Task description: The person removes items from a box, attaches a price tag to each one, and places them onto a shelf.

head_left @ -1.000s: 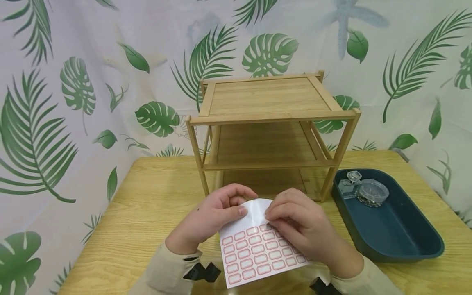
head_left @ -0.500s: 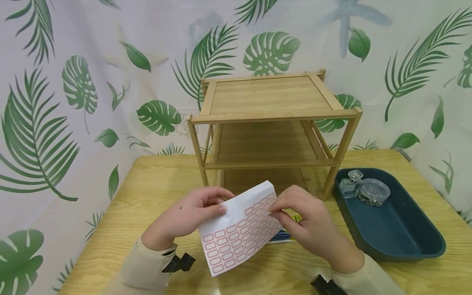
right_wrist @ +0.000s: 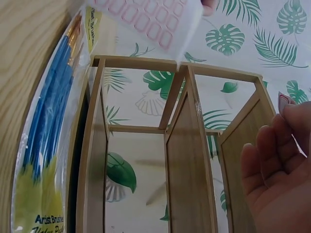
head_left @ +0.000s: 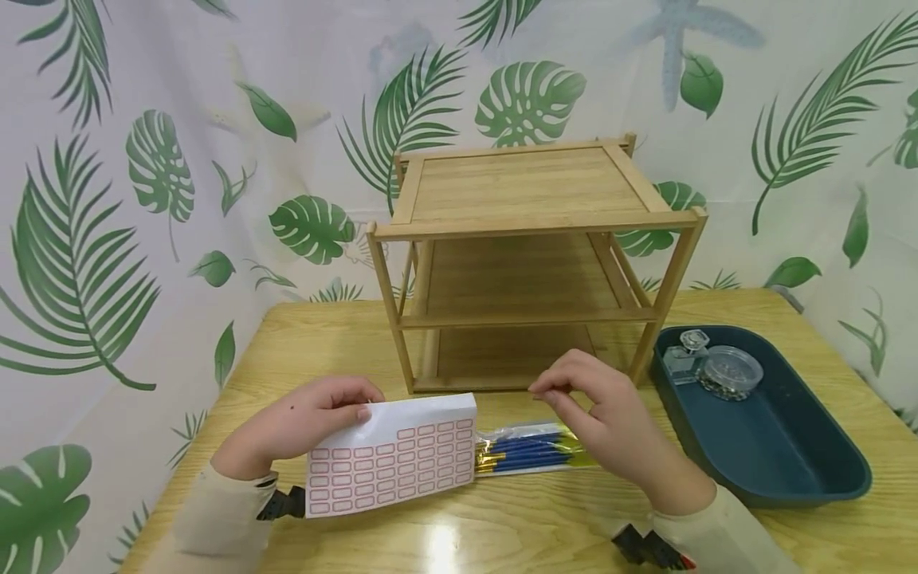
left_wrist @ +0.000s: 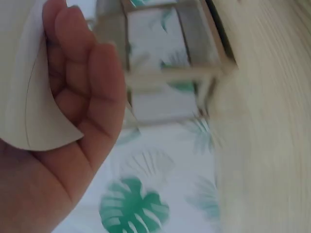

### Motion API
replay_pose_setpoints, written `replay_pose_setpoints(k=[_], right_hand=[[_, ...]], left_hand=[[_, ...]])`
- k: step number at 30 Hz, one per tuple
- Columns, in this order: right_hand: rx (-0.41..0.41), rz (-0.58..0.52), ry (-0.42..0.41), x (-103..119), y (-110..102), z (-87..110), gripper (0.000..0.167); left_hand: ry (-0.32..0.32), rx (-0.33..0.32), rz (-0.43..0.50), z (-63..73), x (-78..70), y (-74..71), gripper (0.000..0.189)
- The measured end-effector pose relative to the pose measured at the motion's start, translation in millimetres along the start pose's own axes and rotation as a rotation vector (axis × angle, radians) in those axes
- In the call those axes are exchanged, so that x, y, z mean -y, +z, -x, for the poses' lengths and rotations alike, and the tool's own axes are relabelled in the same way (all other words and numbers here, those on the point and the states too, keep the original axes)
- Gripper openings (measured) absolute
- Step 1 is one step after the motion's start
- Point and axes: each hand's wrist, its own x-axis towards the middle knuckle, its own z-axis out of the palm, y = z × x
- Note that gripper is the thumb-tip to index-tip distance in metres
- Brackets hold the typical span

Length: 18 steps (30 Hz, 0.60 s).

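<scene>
My left hand (head_left: pixel 304 422) grips the upper left part of a white sheet of red-bordered label stickers (head_left: pixel 394 466), thumb on the front face. Some label spaces along its top row are bare. Between the thumb and forefinger of my right hand (head_left: pixel 610 426) is one small red-edged sticker (right_wrist: pixel 284 102), plain in the right wrist view. The hands are apart. A clear pack of blue-handled artist brushes (head_left: pixel 531 450) lies on the table between them, its left end overlapped by the sheet and its right end by my right hand.
A three-tier wooden shelf (head_left: pixel 534 231) stands behind the hands. To the right is a dark blue tub (head_left: pixel 760 454) containing a glass perfume bottle (head_left: pixel 683 363) and a round clear container (head_left: pixel 730 371). Leaf-print cloth (head_left: pixel 237 159) hangs behind and at the sides.
Left hand and sheet have moved left and slightly down, away from the right hand. The right hand has come off the sheet with a sticker. The brush pack has come into view.
</scene>
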Motion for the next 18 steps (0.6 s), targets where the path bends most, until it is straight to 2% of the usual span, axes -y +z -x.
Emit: replay_pose_setpoints(k=[4, 9, 13, 18], right_hand=[[0.015, 0.007, 0.042, -3.4, -1.6, 0.6, 0.035], [0.020, -0.002, 0.078, -6.4, -1.6, 1.1, 0.035], [0.041, -0.012, 0.116, -8.0, -2.3, 2.0, 0.033], [0.106, -0.013, 0.191, -9.9, -4.1, 3.4, 0.028]], left_hand=[[-0.065, -0.025, -0.051, 8.8, 18.7, -15.1, 0.016], [-0.125, -0.058, -0.190, 13.6, 44.6, -30.6, 0.014], [-0.162, -0.075, -0.265, 14.0, 63.4, -34.1, 0.013], [-0.215, -0.092, -0.302, 12.4, 80.1, -32.7, 0.016]])
